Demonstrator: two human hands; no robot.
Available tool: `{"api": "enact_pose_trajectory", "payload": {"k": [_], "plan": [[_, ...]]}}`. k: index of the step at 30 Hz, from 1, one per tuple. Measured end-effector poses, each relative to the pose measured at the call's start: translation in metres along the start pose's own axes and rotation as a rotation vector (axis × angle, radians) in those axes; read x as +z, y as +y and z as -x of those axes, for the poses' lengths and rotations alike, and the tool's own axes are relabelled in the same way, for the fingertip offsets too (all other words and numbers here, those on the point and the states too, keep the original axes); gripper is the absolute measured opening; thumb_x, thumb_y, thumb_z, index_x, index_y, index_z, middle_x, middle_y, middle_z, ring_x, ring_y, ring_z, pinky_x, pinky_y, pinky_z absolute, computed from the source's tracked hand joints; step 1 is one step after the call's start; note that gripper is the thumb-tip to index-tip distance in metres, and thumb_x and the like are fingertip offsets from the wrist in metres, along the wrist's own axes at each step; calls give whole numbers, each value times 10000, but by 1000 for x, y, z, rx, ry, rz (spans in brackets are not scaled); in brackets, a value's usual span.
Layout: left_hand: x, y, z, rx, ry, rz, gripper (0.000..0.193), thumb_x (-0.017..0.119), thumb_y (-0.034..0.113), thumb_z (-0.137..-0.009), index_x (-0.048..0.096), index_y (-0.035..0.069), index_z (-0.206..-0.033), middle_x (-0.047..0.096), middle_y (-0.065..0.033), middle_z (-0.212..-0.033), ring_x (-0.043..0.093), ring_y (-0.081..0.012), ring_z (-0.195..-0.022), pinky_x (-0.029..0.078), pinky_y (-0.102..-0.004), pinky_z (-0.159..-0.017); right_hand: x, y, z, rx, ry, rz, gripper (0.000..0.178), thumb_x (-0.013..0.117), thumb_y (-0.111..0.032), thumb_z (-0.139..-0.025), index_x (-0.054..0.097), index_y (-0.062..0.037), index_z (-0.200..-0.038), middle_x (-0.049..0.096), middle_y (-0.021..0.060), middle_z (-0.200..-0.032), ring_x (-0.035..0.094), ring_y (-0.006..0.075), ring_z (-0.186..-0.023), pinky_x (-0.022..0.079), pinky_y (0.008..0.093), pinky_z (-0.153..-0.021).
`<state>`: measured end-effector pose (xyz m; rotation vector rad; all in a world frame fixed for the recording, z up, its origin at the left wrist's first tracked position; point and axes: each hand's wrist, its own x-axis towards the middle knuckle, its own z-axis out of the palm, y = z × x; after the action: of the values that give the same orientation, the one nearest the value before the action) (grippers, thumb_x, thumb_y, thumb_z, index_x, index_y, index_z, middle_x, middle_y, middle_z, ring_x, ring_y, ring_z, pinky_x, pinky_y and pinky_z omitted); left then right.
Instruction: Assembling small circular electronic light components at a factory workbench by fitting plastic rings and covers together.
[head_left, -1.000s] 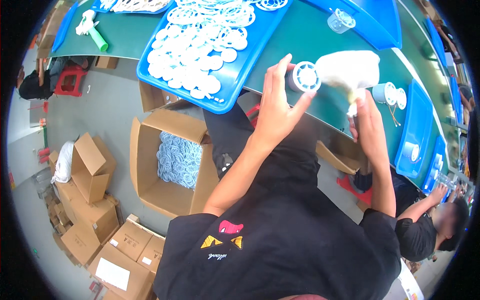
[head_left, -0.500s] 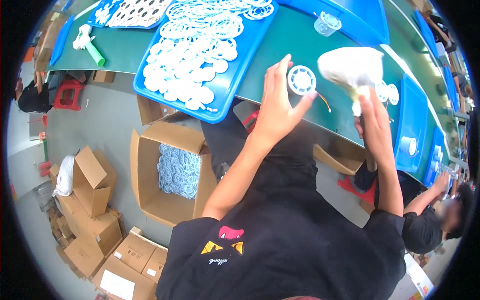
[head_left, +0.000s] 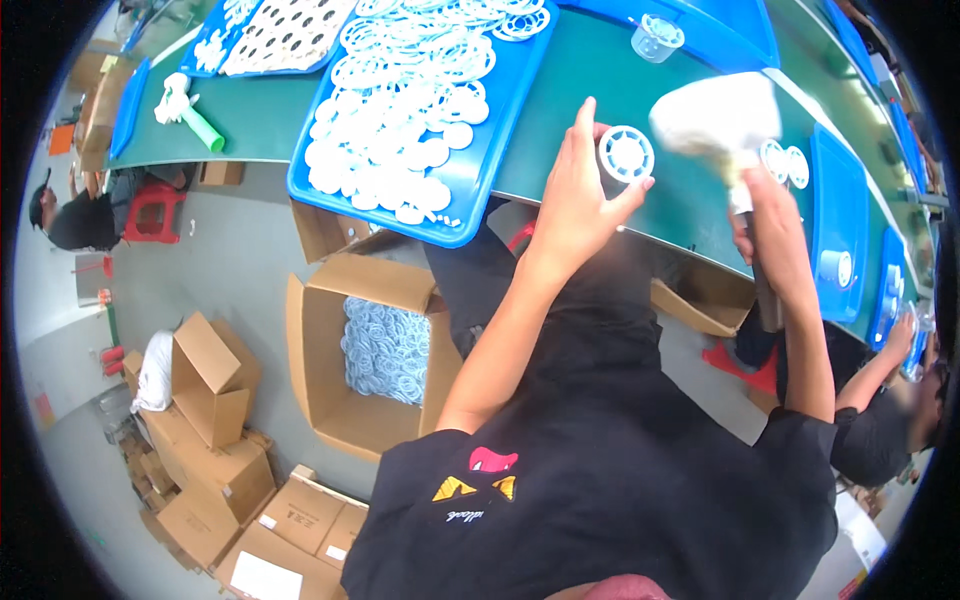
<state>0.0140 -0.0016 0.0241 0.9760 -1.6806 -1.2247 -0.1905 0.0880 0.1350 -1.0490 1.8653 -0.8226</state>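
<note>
My left hand (head_left: 578, 200) is curled round a small cylinder with a dark side and a white slotted round cap (head_left: 627, 153), thumb on its near edge and fingers on its left. To its right, my right hand (head_left: 780, 235) grips the dark handle of a mallet (head_left: 715, 115), its bulky head wrapped in white material. The mallet head is slightly blurred and hangs apart from the cylinder, above the green table (head_left: 560, 75). Two white slotted discs (head_left: 785, 163) show just beyond my right hand.
A blue tray (head_left: 465, 228) heaped with white discs and rings stands to the left. A clear cup-like part (head_left: 657, 38) is at the back. Another wrapped mallet with a green handle (head_left: 203, 130) lies far left. An open carton (head_left: 335, 425) of pale rings sits below; a co-worker (head_left: 875, 430) is at right.
The whole view has shifted a little. My left fingers have closed round the cylinder, whose dark side now shows, and its coloured wires are out of sight. The mallet has risen slightly.
</note>
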Motion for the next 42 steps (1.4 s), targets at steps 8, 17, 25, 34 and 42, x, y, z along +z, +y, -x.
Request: {"api": "enact_pose_trajectory", "payload": {"k": [8,17,25,34,42], "plan": [[-14,-8,-6,-68,-93,136,1132,895,137,-810,167,-12,-1663,543,-201,-1384,560,-312,-1347,402,-437,-1215,-14,-13,-10,122,-156,127,415,475,-402,-1142,617,-77,-1357,480,-57,-769,423,22,-573,331,204,-480],[-15,-13,-21,-79,-294,332,1130,862,95,-872,70,-29,-1669,582,-235,-1444,587,-314,-1340,430,-449,-1195,-35,-43,-46,-413,-124,491,458,544,-422,-1109,661,-7,-1265,694,106,-878,645,188,-742,519,349,-688],[6,-13,-7,-25,-55,279,492,657,44,-1020,515,-40,-1483,649,-195,-1394,632,-254,-1315,477,-401,-1134,31,-4,2,-403,69,241,525,746,-224,-985,591,-55,-1457,698,199,-1052,690,324,-892,539,438,-808],[40,-14,-95,23,118,-58,867,831,250,-902,352,-22,-1572,528,-297,-1464,550,-391,-1348,451,-459,-1139,58,58,-12,-292,609,526,638,761,-157,-948,555,-221,-1549,600,132,-1026,632,335,-970,543,472,-783],[79,-37,-163,82,227,-174,1021,933,252,-766,336,-45,-1539,608,-242,-1284,624,-409,-1185,480,-503,-1033,32,84,-25,-208,665,468,670,772,-177,-958,519,-186,-1579,563,162,-1146,582,370,-1062,508,470,-931]]}}
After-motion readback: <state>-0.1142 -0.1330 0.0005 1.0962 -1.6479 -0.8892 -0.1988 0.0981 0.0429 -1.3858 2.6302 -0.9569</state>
